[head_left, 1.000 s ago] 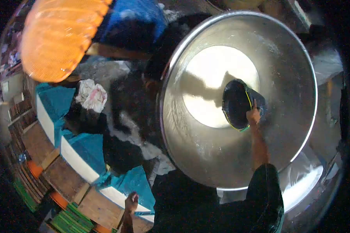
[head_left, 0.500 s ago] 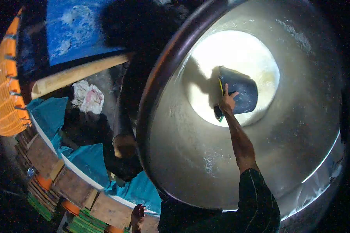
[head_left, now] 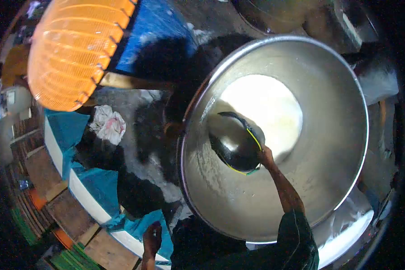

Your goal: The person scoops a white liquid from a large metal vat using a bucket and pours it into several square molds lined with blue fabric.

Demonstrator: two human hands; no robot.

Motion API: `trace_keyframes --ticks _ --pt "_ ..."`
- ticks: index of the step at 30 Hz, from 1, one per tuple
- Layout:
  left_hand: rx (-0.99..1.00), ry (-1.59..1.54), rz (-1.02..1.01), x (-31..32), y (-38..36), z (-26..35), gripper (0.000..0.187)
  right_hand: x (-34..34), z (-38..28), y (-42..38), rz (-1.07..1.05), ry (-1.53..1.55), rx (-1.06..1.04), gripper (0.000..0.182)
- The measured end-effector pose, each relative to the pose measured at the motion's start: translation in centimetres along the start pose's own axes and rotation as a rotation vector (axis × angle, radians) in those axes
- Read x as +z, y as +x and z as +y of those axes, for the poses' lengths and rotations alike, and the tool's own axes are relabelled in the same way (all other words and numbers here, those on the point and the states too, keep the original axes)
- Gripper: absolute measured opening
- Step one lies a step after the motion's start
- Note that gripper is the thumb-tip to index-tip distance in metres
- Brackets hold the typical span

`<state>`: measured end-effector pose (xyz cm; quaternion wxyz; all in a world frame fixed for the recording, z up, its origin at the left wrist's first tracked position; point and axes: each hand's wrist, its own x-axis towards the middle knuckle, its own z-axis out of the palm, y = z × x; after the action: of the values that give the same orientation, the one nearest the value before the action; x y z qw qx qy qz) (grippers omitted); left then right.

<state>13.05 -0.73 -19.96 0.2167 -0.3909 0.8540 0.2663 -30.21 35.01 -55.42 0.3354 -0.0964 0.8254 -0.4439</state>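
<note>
My right hand (head_left: 266, 157) grips the rim of a black bucket (head_left: 234, 146) with a yellow-green edging. The bucket is tilted inside a large, deep metal vat (head_left: 337, 130), its mouth facing up toward me, and light glints in its dark inside. Bright whitish liquid (head_left: 274, 103) covers the vat's bottom beside it. At lower left, my left hand (head_left: 152, 238) hangs with loosely bent fingers and nothing visible in it. Just beyond it lies teal cloth (head_left: 141, 223), draped over a white-edged frame (head_left: 83, 191).
An orange mesh basket (head_left: 72, 51) hangs at upper left, near a blue surface (head_left: 155, 33) and a pale pole (head_left: 121, 82). A crumpled whitish cloth (head_left: 108, 124) lies left of the vat. Brown boards (head_left: 69, 213) line the lower left, and clear plastic sheeting (head_left: 346, 220) sits at lower right.
The bucket has moved left and toward me in my right hand, turning from its side to mouth up. My view has shifted, showing more of the vat's rim and the orange basket.
</note>
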Motion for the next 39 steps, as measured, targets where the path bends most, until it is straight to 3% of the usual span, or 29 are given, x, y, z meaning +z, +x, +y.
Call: trace_keyframes --ticks 2,4,6,7,8,9,10,11,12,13,14,15,16,19,23,28,31,39 --pt "-0.009 -0.122 0.073 -2.0 3.4 7.7 0.021 -0.9 -2.2 -1.5 0.006 -0.016 0.064 0.035" --pt "0.143 -0.189 0.018 -2.0 5.4 11.4 0.026 -2.6 -4.3 -3.4 0.014 0.240 0.079 0.035" --pt "0.064 -0.451 -0.081 3.4 7.2 14.7 0.031 -6.5 -5.7 -4.8 -0.095 0.427 0.205 0.035" --pt "0.402 -0.556 -0.116 7.9 9.2 14.4 0.035 -7.7 -1.5 -5.4 -0.006 0.093 -0.150 0.037" --pt "0.253 -0.997 -0.452 10.5 10.0 17.0 0.044 -10.4 -9.8 -7.1 -0.064 0.142 0.216 0.039" --pt "-0.034 -1.383 -0.724 13.3 10.8 19.6 0.052 -11.5 -13.7 -8.1 -0.050 0.337 0.054 0.038" --pt "0.149 -1.414 -0.812 18.8 12.5 20.2 0.059 -13.1 -15.1 -8.8 -0.059 0.387 0.120 0.038" --pt "0.148 -1.390 -0.850 20.9 14.4 21.8 0.064 -14.4 -15.7 -9.3 -0.128 0.491 0.021 0.037" --pt "0.147 -1.366 -0.887 22.9 16.3 23.5 0.070 -15.1 -21.1 -11.1 -0.028 0.330 0.202 0.036" --pt "-0.057 -1.328 -0.892 20.3 16.9 26.6 0.074 -17.3 -15.5 -9.4 -0.013 0.374 0.032 0.037" --pt "-0.076 -1.305 -0.802 18.1 16.8 29.0 0.073 -17.6 -19.4 -11.5 0.010 0.382 0.039 0.041" --pt "-0.102 -1.283 -0.714 15.6 16.8 30.8 0.073 -19.0 -17.9 -11.0 0.230 0.420 0.255 0.049" --pt "-0.088 -1.338 -0.653 14.8 17.5 31.7 0.073 -21.2 -16.8 -10.0 0.181 0.389 0.206 0.049" --pt "0.054 -1.512 -0.579 13.7 17.1 34.0 0.045 -27.6 -13.9 -11.3 0.331 0.186 0.190 0.043" --pt "0.305 -1.538 -0.560 7.9 14.7 34.8 0.048 -26.0 -20.1 -9.8 0.287 0.107 0.124 0.044" --pt "0.487 -1.472 -0.456 -0.3 10.0 32.2 0.051 -20.7 -29.5 -7.3 0.142 0.026 -0.040 0.046" --pt "0.498 -1.483 -0.284 -3.8 7.0 29.2 0.053 -16.0 -35.7 -5.6 -0.008 -0.040 -0.174 0.047" --pt "0.378 -1.686 0.227 -3.9 2.8 21.3 0.050 -0.9 -49.3 -7.0 -0.394 -0.223 -0.462 0.050"
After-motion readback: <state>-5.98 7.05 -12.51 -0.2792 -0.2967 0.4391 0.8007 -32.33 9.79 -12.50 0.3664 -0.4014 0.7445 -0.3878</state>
